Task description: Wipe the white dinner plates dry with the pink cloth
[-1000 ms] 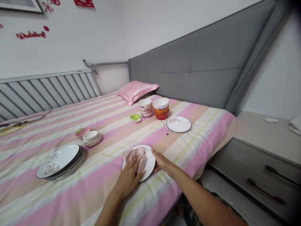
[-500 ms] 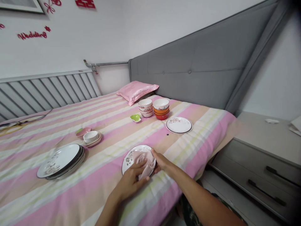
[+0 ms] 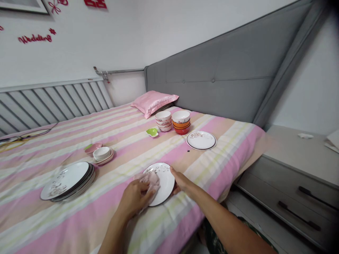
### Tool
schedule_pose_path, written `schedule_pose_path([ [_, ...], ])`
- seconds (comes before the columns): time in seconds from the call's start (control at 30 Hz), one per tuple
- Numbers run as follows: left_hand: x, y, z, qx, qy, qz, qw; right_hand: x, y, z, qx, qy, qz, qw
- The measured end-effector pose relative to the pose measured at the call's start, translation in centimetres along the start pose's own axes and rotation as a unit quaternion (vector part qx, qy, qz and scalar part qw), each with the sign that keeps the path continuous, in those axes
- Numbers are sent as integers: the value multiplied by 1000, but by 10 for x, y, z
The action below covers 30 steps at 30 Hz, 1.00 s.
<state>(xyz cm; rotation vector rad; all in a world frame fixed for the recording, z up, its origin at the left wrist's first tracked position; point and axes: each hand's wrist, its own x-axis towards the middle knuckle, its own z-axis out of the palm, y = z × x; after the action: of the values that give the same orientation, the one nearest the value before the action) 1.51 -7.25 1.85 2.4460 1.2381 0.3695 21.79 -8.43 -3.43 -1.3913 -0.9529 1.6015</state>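
Your left hand (image 3: 135,195), fingers curled, bunches a crumpled pale-pink cloth (image 3: 152,181) against the left side of a round plate (image 3: 165,181). Your right hand (image 3: 182,182) pinches the plate's right rim, thumb above and fingers partly hidden below. The plate, glossy white with a thin dark rim and brownish floral print, is over the near part of a softly rumpled striped bedspread (image 3: 119,197); whether it touches the fabric cannot be told. To the left, a stack of smooth round plates (image 3: 66,181) leans unevenly. Beyond lie a leaf-shaped green dish (image 3: 152,132), nested round bowls (image 3: 181,123) and a satiny pink pillow (image 3: 155,101).
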Motion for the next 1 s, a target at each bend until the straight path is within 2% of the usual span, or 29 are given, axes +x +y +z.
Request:
schedule_pose_path([
  [0.17,4,-11,5,95,36,16,995,0,-1,0,-3,1,1,1000],
  [0.4,6,-23,19,135,-4,72,988,3,1,0,-15,4,-2,1000],
  [0.57,5,-26,20,139,-14,71,988,3,2,2,-41,18,-11,999],
  [0.73,5,-29,21,130,-12,70,989,2,-2,1,-115,74,-56,989],
  [0.87,5,-29,21,119,-2,72,990,4,-6,0,-186,142,-110,966],
  [1.0,5,-28,21,118,2,78,990,9,-5,0,-223,179,-126,950],
])
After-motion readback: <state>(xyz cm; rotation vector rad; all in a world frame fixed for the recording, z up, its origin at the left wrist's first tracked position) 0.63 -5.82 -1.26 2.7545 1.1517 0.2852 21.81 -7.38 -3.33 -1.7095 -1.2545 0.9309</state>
